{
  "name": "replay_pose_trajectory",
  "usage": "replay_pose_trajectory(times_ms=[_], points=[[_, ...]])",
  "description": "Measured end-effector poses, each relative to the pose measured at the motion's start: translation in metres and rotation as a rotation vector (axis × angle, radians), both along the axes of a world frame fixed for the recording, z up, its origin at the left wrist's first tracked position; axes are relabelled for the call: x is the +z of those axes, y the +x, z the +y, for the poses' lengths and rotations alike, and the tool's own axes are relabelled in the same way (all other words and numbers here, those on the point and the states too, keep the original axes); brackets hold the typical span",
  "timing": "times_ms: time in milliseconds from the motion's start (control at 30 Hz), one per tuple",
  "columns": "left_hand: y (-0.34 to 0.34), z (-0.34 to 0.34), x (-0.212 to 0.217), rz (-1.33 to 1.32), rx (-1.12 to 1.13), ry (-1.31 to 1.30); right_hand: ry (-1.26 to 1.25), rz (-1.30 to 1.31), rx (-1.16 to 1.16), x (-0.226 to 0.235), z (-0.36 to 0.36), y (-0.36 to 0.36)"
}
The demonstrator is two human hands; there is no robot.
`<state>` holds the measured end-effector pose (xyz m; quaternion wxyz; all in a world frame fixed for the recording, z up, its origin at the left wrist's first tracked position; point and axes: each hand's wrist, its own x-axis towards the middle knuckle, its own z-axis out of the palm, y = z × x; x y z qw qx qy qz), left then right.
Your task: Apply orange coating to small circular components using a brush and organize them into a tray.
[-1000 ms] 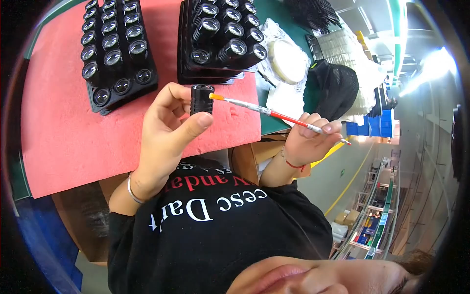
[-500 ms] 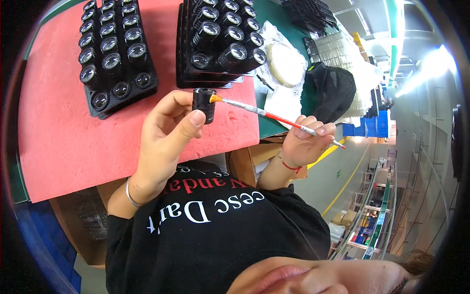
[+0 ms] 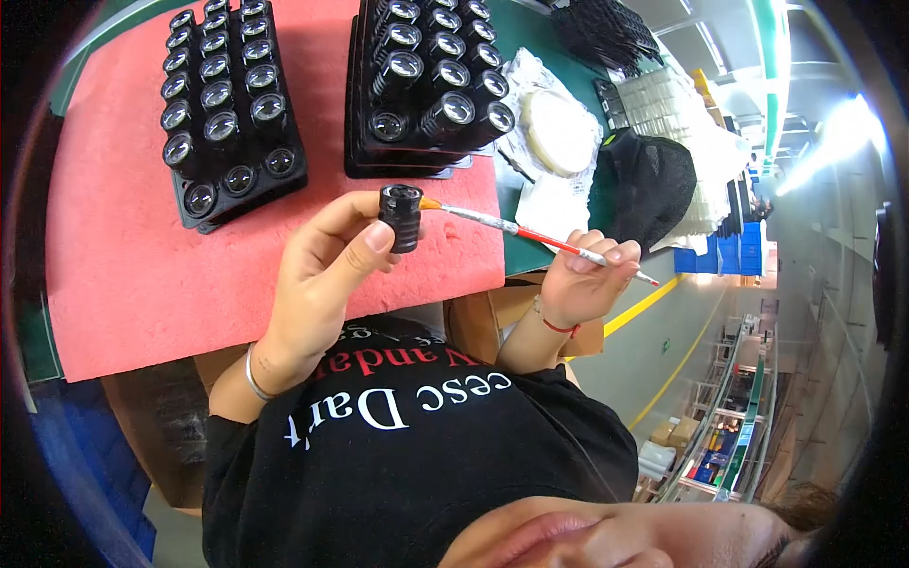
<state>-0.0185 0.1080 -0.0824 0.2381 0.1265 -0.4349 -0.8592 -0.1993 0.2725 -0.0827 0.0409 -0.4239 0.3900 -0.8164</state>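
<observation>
- The left hand (image 3: pixel 327 275) holds a small black lens tube (image 3: pixel 401 216) up over the pink mat (image 3: pixel 133 275).
- The right hand (image 3: pixel 582 279) holds a thin brush (image 3: pixel 530 233), its tip touching the tube.
- Two black trays (image 3: pixel 284 175) full of lenses sit behind.

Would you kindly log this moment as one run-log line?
left hand: holds black lens barrel | right hand: holds red brush, tip at barrel | trays of barrels on pink mat

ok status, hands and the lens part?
Left hand pinches black lens barrel. Right hand holds brush, tip at barrel. Nothing between them.
</observation>
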Motion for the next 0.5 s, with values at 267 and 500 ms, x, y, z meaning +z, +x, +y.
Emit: replay_pose_trajectory(times_ms=[267, 500], points=[[0.007, 0.002, 0.011, -0.053, 0.109, -0.141, -0.250, -0.307, 0.120, -0.013, 0.002, -0.017], [0.014, -0.023, 0.029, -0.576, 0.756, -1.019, -0.270, -0.375, 0.106, -0.027, 0.008, -0.021]])
